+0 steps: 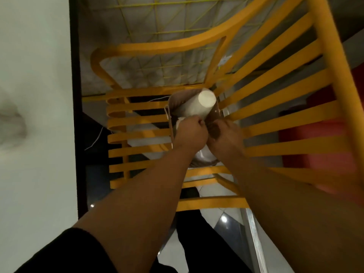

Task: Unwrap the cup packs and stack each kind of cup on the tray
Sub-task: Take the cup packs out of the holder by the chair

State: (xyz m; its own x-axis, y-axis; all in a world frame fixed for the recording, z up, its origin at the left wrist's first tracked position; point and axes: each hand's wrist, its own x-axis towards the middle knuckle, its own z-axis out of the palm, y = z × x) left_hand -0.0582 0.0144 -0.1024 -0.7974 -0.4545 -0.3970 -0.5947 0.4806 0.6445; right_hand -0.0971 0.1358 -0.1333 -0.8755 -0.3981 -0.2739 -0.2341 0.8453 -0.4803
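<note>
A brown paper bag [213,113] with white string handles stands on the floor between yellow chairs. A tall white cup pack [199,106] leans out of it, flat end up. My left hand [192,133] is curled into a fist at the pack's lower end and seems to grip it. My right hand [226,135] is beside it, fingers curled over the bag's right edge. Another white pack end [180,120] peeks out left of my left hand. A clear plastic-wrapped pack [203,157] shows under both wrists. The rest of the bag's inside is hidden.
Yellow slatted chairs [275,123] crowd round the bag on the left, the right and behind. A white table top [33,134] with a black edge runs down the left side. Something red [315,146] stands at the right. Glossy tiled floor [226,219] lies below.
</note>
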